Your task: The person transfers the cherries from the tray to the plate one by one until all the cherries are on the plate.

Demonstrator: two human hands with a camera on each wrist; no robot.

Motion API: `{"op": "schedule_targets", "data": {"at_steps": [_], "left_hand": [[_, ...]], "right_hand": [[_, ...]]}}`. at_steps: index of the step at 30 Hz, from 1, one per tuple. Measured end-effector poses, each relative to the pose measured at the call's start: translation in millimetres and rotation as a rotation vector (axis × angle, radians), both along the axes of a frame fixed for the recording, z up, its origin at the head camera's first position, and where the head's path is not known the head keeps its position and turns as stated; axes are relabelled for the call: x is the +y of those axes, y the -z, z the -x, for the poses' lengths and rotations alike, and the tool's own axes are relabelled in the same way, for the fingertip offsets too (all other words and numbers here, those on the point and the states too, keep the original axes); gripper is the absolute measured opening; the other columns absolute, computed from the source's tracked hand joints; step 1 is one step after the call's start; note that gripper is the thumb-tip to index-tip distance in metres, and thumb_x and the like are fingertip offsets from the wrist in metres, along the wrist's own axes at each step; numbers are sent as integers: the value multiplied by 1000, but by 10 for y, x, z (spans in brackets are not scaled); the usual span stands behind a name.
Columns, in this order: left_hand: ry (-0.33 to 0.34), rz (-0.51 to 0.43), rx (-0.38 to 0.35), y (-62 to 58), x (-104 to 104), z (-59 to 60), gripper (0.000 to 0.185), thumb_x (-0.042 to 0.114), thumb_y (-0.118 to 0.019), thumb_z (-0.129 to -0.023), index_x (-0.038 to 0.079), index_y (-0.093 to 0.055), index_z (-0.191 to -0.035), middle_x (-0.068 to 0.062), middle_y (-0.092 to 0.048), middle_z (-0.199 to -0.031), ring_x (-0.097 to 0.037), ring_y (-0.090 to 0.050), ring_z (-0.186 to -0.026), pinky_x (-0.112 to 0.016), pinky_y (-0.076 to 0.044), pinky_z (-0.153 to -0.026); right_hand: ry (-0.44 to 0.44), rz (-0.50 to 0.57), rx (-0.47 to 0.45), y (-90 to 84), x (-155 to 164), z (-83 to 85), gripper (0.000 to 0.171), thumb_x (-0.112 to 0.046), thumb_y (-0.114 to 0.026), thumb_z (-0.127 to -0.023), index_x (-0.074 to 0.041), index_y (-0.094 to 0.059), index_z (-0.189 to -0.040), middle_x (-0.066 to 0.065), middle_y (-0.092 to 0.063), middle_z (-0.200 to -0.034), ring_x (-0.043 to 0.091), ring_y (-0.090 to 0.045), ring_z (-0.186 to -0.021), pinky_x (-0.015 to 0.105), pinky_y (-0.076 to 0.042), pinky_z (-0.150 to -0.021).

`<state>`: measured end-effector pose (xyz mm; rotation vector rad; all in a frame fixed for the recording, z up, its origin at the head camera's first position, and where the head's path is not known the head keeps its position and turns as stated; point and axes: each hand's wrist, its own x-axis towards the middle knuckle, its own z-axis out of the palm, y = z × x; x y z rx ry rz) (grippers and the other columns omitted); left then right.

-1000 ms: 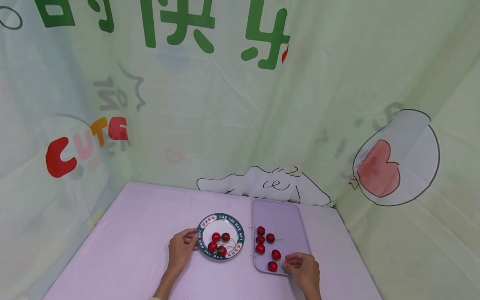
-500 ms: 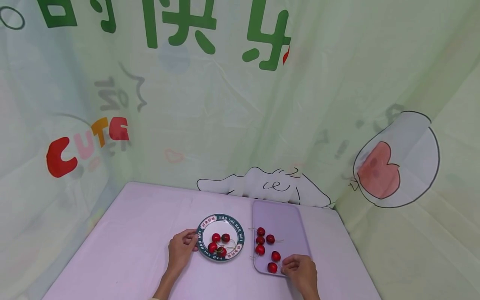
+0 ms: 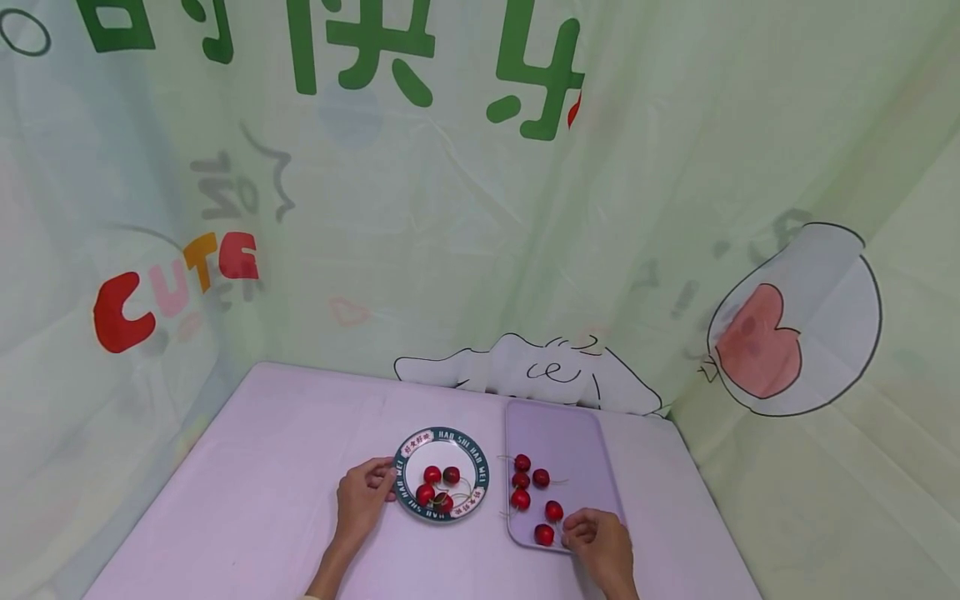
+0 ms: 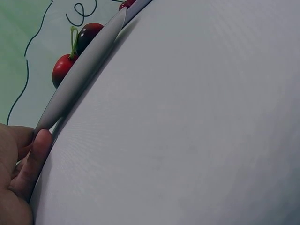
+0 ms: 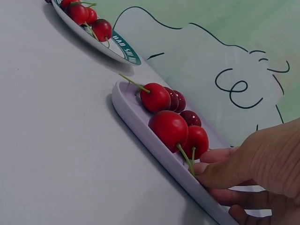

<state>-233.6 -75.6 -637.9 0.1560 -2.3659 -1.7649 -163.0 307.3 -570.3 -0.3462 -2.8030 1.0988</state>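
Observation:
In the head view my left hand (image 3: 362,498) grips the left rim of a round plate (image 3: 483,467) with a dark green lettered border. Several red cherries (image 3: 432,475) with green stems lie in it. The left wrist view has the thumb and fingers pinching the plate's edge (image 4: 84,77). At the front right corner of a lilac tray (image 3: 562,429), my right hand (image 3: 602,546) pinches at the stems of two nearby cherries. One cherry (image 5: 168,130) sits against the tray's near wall, the other cherry (image 5: 196,141) right beside it. Both stems run to the thumb and fingertips.
More cherries (image 3: 521,480) lie along the tray's left side, some stems poking over its edge. Plate and tray stand side by side on a pale pink table (image 3: 300,433). A printed curtain (image 3: 450,250) hangs behind the table and at its sides.
My right hand has shifted slightly left toward the two front cherries, its fingertips now at their stems. The left hand and the plate have stayed put.

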Motion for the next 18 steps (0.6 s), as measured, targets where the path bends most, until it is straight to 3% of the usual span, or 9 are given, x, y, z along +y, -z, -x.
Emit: {"op": "schedule_targets", "data": {"at_steps": [7, 18], "left_hand": [[10, -8, -14, -5, -5, 15, 28, 12, -74, -105, 4, -76, -131, -10, -77, -101, -8, -72, -67, -16, -62, -67], [3, -8, -26, -37, 0, 8, 27, 12, -74, -104, 4, -77, -131, -9, -77, -100, -9, -72, -66, -16, -61, -66]], "right_hand": [[5, -3, 20, -57, -29, -17, 19, 10, -82, -81, -7, -76, -87, -2, -70, -75, 11, -61, -69, 23, -46, -62], [20, 162, 114, 33, -5, 21, 13, 12, -78, -85, 4, -76, -95, 3, -74, -78, 3, -66, -65, 17, -54, -62]]}}
